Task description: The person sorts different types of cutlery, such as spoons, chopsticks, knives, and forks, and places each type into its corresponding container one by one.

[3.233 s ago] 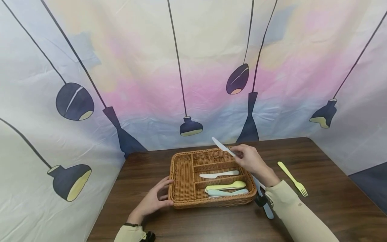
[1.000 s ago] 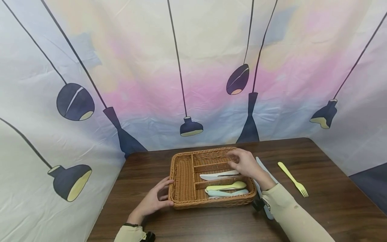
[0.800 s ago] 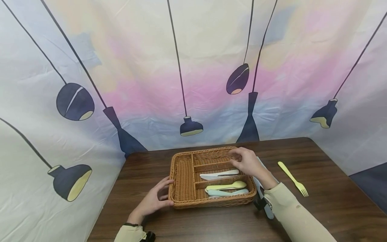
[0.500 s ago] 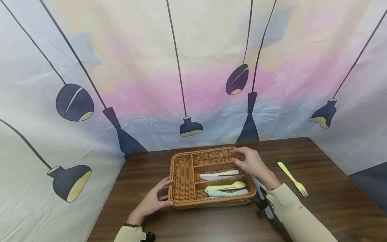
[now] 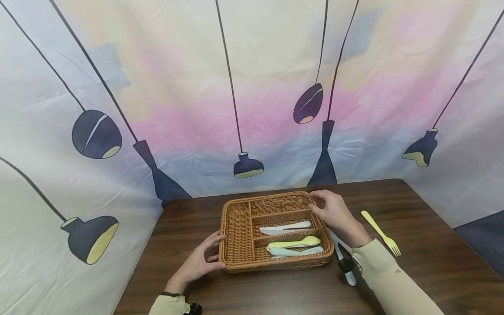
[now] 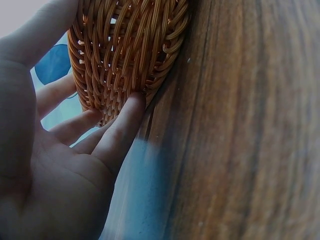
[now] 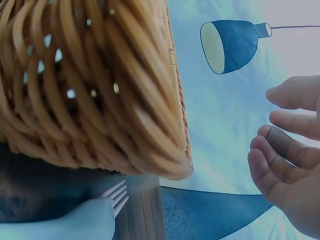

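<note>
Right hand (image 5: 332,212): holds nothing, fingers slightly bent and spread loosely, thumb apart. Compared with about three seconds ago, the knife it then pinched is out of its grasp. Two knives (image 5: 301,225) now lie side by side in the middle right-hand compartment of the basket (image 5: 275,266), where one lay before. In my judgement, placement of that knife is complete.

Pose: the right hand has shifted back to the basket's far right corner, palm turned inward, forearm slanting in from the near right. Contact with the rim cannot be confirmed. The left hand (image 5: 197,260) rests at the left end, fingers extended against the weave, thumb at the near corner; it steadies rather than grips, it appears.

Near compartment: yellow spoon (image 5: 312,240) and blue cutlery (image 5: 284,251). On the counter (image 5: 252,293) to the right: a blue utensil (image 5: 350,278), partly hidden by the right wrist, and, farther out, a yellow fork (image 5: 376,227). Behind hangs a lamp-printed cloth (image 5: 189,87).
</note>
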Motion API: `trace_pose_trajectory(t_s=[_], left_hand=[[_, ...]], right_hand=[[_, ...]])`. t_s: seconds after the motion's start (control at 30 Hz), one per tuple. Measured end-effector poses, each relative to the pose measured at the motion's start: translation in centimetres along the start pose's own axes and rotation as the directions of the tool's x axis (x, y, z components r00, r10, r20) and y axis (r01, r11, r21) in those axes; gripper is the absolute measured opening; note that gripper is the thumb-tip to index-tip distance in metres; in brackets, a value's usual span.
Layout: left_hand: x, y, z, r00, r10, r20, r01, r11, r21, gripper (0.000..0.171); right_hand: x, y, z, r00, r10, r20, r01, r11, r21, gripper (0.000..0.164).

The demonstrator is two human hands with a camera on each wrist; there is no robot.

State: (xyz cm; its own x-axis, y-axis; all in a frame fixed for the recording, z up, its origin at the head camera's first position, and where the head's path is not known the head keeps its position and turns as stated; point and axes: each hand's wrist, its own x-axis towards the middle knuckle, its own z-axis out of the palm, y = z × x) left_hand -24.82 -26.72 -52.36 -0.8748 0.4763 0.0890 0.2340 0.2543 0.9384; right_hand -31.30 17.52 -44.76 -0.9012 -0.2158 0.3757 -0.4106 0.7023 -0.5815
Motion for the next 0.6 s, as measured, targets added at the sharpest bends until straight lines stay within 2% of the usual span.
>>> trace_pose_trajectory(t_s=[0.43,0.6], left_hand=[[0.0,0.2,0.1,1.000,0.000,-0.003,0.000,1.000,0.001,0.078],[0.0,0.2,0.1,1.000,0.005,-0.003,-0.005,1.000,0.005,0.078]], right_hand=[[-0.4,1.1,-0.6,0.997,0.030,-0.067,-0.032,0.999,-0.031,0.033],[-0.7,1.4,-0.8,0.997,0.035,-0.070,-0.038,0.999,-0.039,0.034]])
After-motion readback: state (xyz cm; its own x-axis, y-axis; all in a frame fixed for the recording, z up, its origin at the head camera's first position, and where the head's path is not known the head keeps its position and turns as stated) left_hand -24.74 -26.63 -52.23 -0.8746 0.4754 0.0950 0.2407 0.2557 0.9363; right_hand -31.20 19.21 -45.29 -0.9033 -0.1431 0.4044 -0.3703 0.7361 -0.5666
